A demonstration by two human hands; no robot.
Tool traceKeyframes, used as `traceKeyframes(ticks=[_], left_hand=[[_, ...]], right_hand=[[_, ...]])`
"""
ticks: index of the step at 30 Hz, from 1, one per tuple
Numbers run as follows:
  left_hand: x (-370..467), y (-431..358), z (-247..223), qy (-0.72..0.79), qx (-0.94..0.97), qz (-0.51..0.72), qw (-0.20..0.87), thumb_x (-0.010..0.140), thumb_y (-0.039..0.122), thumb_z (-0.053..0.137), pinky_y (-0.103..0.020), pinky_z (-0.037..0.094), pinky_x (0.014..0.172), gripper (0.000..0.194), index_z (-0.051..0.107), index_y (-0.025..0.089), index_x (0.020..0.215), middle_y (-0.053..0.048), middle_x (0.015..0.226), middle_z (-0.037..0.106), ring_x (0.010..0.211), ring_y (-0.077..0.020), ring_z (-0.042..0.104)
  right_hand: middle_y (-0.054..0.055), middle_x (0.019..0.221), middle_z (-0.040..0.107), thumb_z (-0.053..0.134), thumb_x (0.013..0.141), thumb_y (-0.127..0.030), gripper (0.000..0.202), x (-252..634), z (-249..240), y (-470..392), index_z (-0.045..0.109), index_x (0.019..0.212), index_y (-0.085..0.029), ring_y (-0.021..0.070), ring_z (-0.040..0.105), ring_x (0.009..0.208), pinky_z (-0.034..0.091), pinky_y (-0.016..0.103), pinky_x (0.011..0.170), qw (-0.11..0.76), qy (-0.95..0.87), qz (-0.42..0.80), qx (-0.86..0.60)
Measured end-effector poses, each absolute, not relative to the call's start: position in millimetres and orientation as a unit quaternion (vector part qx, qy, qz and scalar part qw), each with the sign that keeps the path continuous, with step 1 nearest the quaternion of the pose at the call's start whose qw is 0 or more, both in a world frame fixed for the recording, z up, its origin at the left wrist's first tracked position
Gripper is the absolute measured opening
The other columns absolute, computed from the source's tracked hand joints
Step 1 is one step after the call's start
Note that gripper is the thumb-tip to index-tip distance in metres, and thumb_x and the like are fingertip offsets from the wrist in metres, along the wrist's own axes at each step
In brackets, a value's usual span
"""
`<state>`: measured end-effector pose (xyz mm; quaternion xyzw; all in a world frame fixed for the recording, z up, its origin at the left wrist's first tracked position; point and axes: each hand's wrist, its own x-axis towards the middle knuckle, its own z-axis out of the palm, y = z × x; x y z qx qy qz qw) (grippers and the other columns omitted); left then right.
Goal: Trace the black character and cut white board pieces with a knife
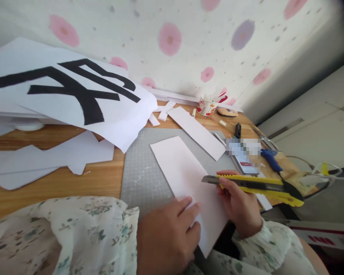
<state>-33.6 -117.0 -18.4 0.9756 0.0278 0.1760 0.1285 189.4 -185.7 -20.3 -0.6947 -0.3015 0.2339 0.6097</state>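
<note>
My right hand (242, 208) is closed around a yellow-and-black utility knife (255, 186). The knife's tip points left, over a white board piece (179, 164). That piece lies slanted across a grey cutting mat (143, 172), its near end reaching towards my lap. On its left edge rests my left hand (170, 233), fingers bent and apart on the white surface; the thumb is hidden. A second white strip (197, 131) lies beyond the first, partly on the mat.
At left, a large paper sheet (114, 118) with black shapes overhangs cut paper scraps (54, 156). Farther back stands a patterned paper cup (208, 107) beside a computer mouse (227, 112). A phone (248, 167), a blue-handled tool (271, 159) and scissors (268, 142) lie at right.
</note>
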Motion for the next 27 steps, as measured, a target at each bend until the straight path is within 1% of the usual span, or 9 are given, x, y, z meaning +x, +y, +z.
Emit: traceKeyframes(ticks=[3, 6, 8, 11, 14, 18, 20, 22, 27], left_hand=[[-35, -122, -12, -0.03, 0.97, 0.195, 0.145, 0.1, 0.03, 0.054, -0.032, 0.051, 0.107, 0.023, 0.071, 0.015, 0.104, -0.008, 0.136, 0.069, 0.121, -0.0233, 0.065], [-34, -121, -10, -0.002, 0.971, 0.202, 0.128, 0.098, 0.024, 0.056, -0.036, 0.057, 0.095, 0.019, 0.072, 0.015, 0.101, -0.008, 0.126, 0.074, 0.107, -0.0245, 0.07], [-34, -116, -11, 0.056, 0.978, 0.18, 0.089, 0.094, 0.027, 0.064, -0.043, 0.057, 0.097, 0.023, 0.071, 0.011, 0.109, -0.014, 0.129, 0.071, 0.112, -0.0304, 0.069], [-33, -106, -14, 0.136, 0.982, 0.12, 0.046, 0.083, 0.042, 0.08, -0.056, 0.051, 0.104, 0.058, 0.065, 0.004, 0.125, -0.028, 0.14, 0.061, 0.129, -0.0427, 0.059], [-31, -98, -12, 0.166, 0.982, 0.064, 0.059, 0.07, 0.06, 0.086, -0.062, 0.048, 0.105, 0.092, 0.059, 0.001, 0.135, -0.037, 0.146, 0.05, 0.134, -0.0505, 0.052], [-27, -95, -3, 0.146, 0.986, -0.035, 0.077, 0.062, 0.059, 0.091, -0.065, 0.052, 0.099, 0.108, 0.052, -0.003, 0.141, -0.043, 0.147, 0.041, 0.135, -0.0561, 0.047], [-25, -96, 0, 0.135, 0.986, -0.065, 0.077, 0.063, 0.055, 0.092, -0.064, 0.052, 0.099, 0.107, 0.05, -0.002, 0.143, -0.043, 0.147, 0.039, 0.136, -0.0546, 0.046], [-23, -97, 0, 0.14, 0.985, -0.069, 0.079, 0.067, 0.049, 0.091, -0.063, 0.053, 0.098, 0.1, 0.051, 0.0, 0.144, -0.04, 0.149, 0.041, 0.136, -0.052, 0.048], [-22, -103, -11, 0.238, 0.962, -0.05, 0.126, 0.084, 0.017, 0.074, -0.052, 0.063, 0.082, 0.056, 0.061, 0.014, 0.138, -0.027, 0.151, 0.049, 0.131, -0.0437, 0.058]], right_hand=[[-0.003, 0.053, 0.058, 0.077, 0.077, -0.039, 0.02, 206, -14, -195, 0.071, 0.086, -0.021, 0.0147, 0.052, 0.046, 0.041, 0.025, 0.04, 0.59, -0.305, 0.254, -0.703], [-0.004, 0.051, 0.056, 0.077, 0.075, -0.037, 0.016, 221, 1, -193, 0.071, 0.081, -0.023, 0.0142, 0.049, 0.042, 0.038, 0.026, 0.037, 0.586, -0.338, 0.261, -0.688], [-0.003, 0.055, 0.06, 0.078, 0.074, -0.036, 0.017, 221, 14, -182, 0.07, 0.083, -0.024, 0.0147, 0.054, 0.045, 0.042, 0.026, 0.041, 0.588, -0.353, 0.261, -0.68], [-0.002, 0.06, 0.066, 0.079, 0.075, -0.033, 0.02, 203, 23, -151, 0.07, 0.088, -0.021, 0.0153, 0.062, 0.052, 0.05, 0.027, 0.049, 0.565, -0.406, 0.289, -0.658], [-0.002, 0.063, 0.069, 0.076, 0.077, -0.035, 0.022, 177, 13, -116, 0.069, 0.09, -0.02, 0.015, 0.065, 0.056, 0.052, 0.026, 0.053, 0.525, -0.485, 0.301, -0.631], [-0.002, 0.07, 0.068, 0.074, 0.079, -0.039, 0.022, 161, -19, -88, 0.067, 0.09, -0.021, 0.0156, 0.068, 0.062, 0.056, 0.029, 0.06, 0.533, -0.509, 0.274, -0.618], [0.0, 0.08, 0.07, 0.074, 0.081, -0.039, 0.021, 162, -32, -85, 0.068, 0.093, -0.023, 0.0157, 0.069, 0.067, 0.058, 0.03, 0.065, 0.545, -0.503, 0.254, -0.621], [0.001, 0.086, 0.071, 0.074, 0.083, -0.037, 0.019, 165, -40, -85, 0.069, 0.097, -0.024, 0.0159, 0.069, 0.071, 0.059, 0.032, 0.069, 0.546, -0.501, 0.241, -0.627], [0.0, 0.084, 0.071, 0.074, 0.085, -0.035, 0.016, 166, -39, -85, 0.069, 0.097, -0.026, 0.0165, 0.068, 0.07, 0.058, 0.033, 0.071, 0.523, -0.516, 0.242, -0.634]])
